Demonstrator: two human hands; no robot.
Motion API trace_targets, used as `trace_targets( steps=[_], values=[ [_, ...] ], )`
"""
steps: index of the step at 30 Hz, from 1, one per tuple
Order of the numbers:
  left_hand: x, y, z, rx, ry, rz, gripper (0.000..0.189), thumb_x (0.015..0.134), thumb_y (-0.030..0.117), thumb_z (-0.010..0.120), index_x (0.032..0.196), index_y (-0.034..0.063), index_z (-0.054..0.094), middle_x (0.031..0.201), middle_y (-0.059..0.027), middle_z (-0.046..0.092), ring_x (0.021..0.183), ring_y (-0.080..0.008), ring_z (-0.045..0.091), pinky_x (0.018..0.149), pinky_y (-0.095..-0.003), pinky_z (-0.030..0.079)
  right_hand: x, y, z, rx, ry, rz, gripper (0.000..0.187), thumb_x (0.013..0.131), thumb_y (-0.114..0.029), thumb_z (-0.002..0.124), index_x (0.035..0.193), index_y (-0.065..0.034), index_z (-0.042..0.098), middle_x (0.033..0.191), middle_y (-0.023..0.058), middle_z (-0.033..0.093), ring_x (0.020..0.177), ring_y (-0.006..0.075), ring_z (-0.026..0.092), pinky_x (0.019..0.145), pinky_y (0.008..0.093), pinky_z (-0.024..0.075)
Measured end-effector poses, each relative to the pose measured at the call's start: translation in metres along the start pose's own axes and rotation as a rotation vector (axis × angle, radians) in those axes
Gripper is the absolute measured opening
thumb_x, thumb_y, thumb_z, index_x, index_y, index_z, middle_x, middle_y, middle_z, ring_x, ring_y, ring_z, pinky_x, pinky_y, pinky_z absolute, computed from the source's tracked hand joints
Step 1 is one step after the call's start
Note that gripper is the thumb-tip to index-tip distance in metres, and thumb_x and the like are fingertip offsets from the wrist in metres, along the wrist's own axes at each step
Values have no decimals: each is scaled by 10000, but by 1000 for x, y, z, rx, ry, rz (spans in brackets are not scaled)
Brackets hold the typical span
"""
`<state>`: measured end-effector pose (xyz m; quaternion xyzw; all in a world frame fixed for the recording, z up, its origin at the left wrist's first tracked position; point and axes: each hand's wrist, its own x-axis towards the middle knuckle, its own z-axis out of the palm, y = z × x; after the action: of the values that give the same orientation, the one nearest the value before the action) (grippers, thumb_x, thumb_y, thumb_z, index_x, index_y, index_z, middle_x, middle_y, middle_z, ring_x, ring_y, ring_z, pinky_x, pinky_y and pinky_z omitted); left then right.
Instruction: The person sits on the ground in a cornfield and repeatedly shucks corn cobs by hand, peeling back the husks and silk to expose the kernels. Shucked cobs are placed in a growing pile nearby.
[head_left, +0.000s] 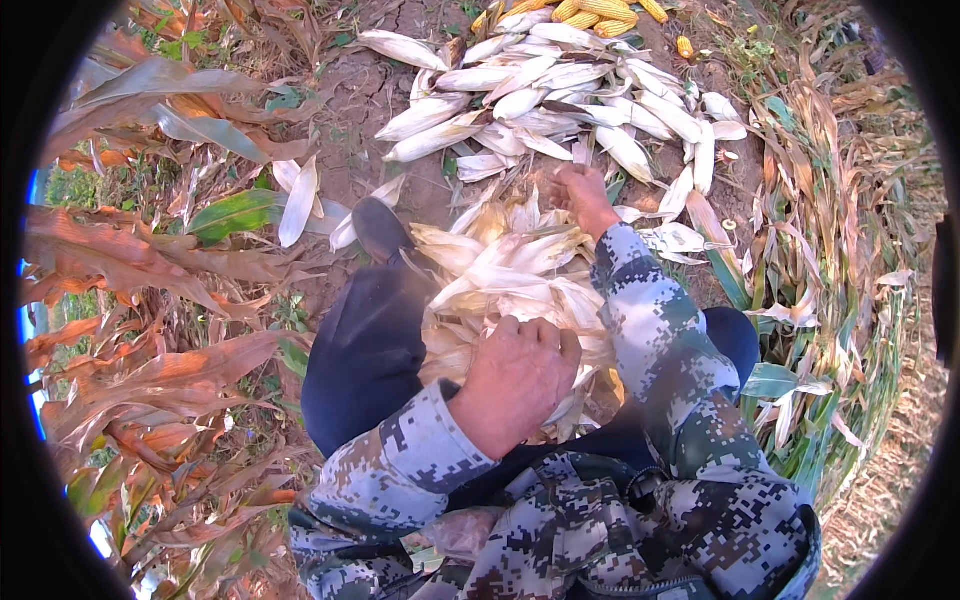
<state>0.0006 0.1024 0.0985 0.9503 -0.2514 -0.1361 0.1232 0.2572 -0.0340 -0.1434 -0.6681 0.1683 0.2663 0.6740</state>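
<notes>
My left hand (521, 386) hovers over a heap of loose pale corn husks (517, 262) between my legs, its back turned up. Its fingers curl under, so whatever may be inside them is hidden. Farther out, my right hand (582, 196) reaches to the near edge of a pile of corn ears in dry white husks (517, 101). Its fingers are loosely bent and a little apart, with nothing seen in them. Bare yellow corn cobs (600, 11) lie beyond the pile at the top of the view.
Dry standing corn leaves (142, 255) crowd the left side. Flattened corn stalks (810, 225) run along the right. My shoe (381, 229) rests on bare soil (345, 142) beside the husks. A few husked-over ears (301, 202) lie left of it, and a lone yellow cob (685, 47) lies upper right.
</notes>
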Motion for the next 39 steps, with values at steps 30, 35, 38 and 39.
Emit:
trace_targets(
  steps=[30, 35, 38, 39],
  values=[
    [-33, -62, -67, -347, -183, -196, 524, 968, 254, 523, 1406, -27, 585, 1335, -313, 609, 1230, -439, 637, 1128, -538, 464, 160, 83, 137, -1637, -57, -769, 362, 764, -270, 794, 1086, -105, 772, 1094, 162, 721, 1131, 366, 677, 940, 507, 543],
    [-29, -48, -59, -164, -88, -236, 478, 942, 234, 577, 1352, -7, 617, 1301, -247, 642, 1157, -368, 666, 1063, -486, 506, 102, 96, 89, -1402, -254, -408, 543, 742, -412, 846, 1122, -35, 762, 1050, 226, 749, 998, 420, 722, 885, 517, 569],
    [-24, -45, -47, -82, -78, -219, 452, 935, 190, 583, 1332, -21, 628, 1249, -244, 657, 1125, -347, 672, 1026, -452, 508, 69, 89, 62, -1284, -272, -268, 674, 771, -462, 826, 1252, 1, 728, 1000, 242, 770, 947, 384, 751, 845, 466, 579],
    [-22, -44, -43, -89, -104, -216, 443, 934, 170, 580, 1326, -31, 631, 1231, -251, 661, 1117, -344, 674, 1016, -442, 504, 61, 84, 56, -1197, -277, -222, 671, 780, -452, 826, 1273, -8, 725, 986, 222, 772, 931, 342, 753, 833, 439, 579]
  ],
)
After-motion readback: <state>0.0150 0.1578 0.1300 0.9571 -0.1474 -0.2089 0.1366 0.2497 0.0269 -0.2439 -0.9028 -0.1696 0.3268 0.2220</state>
